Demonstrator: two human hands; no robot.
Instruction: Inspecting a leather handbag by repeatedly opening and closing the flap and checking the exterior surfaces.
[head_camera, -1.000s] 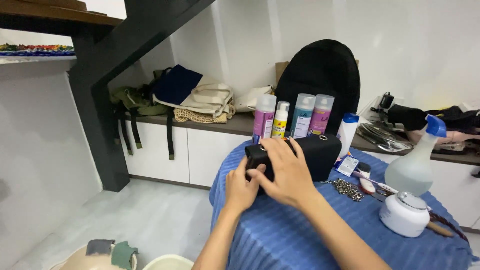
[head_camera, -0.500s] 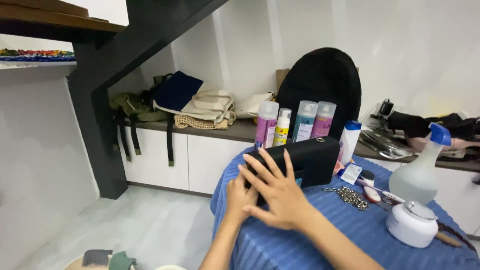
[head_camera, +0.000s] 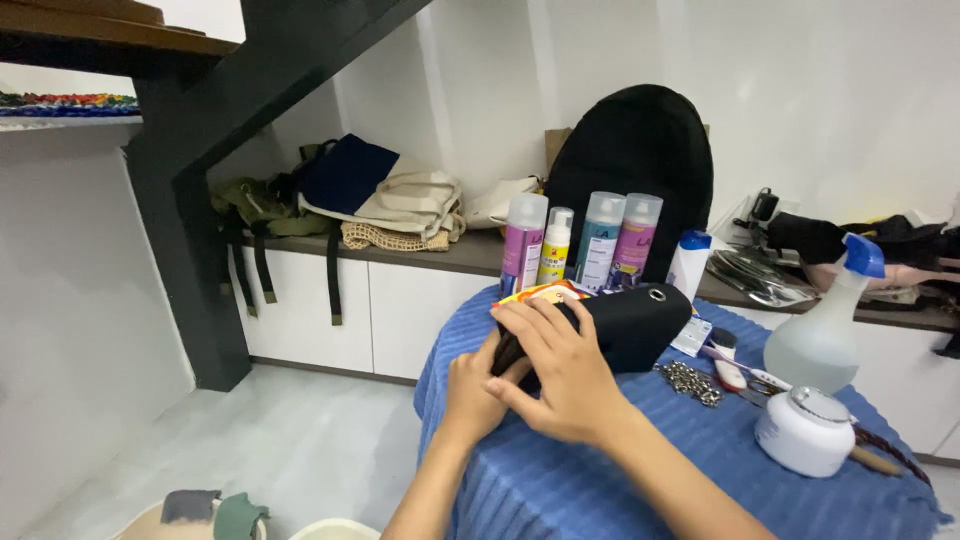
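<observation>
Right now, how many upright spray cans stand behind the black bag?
4: a purple can, a small yellow-white one, a teal one and a pink one, side by side behind the black bag. More may be hidden.
</observation>
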